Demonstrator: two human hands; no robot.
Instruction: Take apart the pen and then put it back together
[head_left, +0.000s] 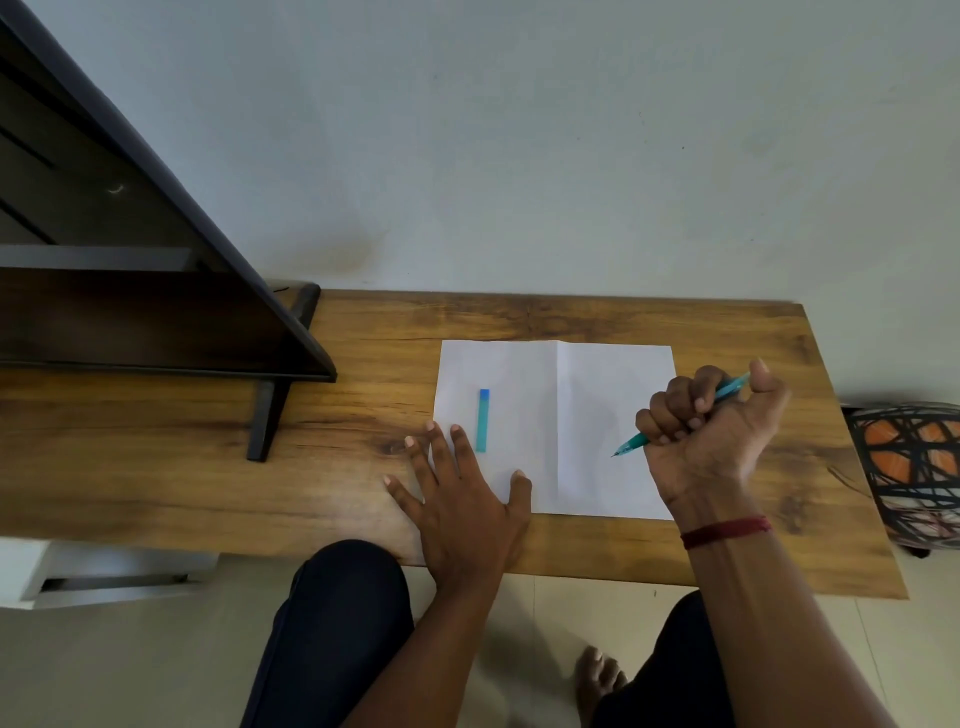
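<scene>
Teal pen (680, 415) gripped in right hand (711, 431), fingers curled round; left hand (462, 514) flat, fingers spread, on paper (556, 431) beside cap (483, 421).

- One pen body (680, 415), teal, tip exposed, gripped in the right fist.
- One pen cap (483, 421), blue-teal, lay separately on the paper.
- One sheet of white paper (592, 364), with one vertical fold crease.
- Two hands were in view: one left hand (462, 514), flat and spread; one right hand (711, 426), closed.
- One red thread band (727, 531) was on the right wrist.
- One wooden table (571, 317).
- One dark screen (156, 291) stood on two visible feet.
- One patterned cushion (909, 467) at the right edge.
- One bare foot (597, 675) was visible below the table.
</scene>
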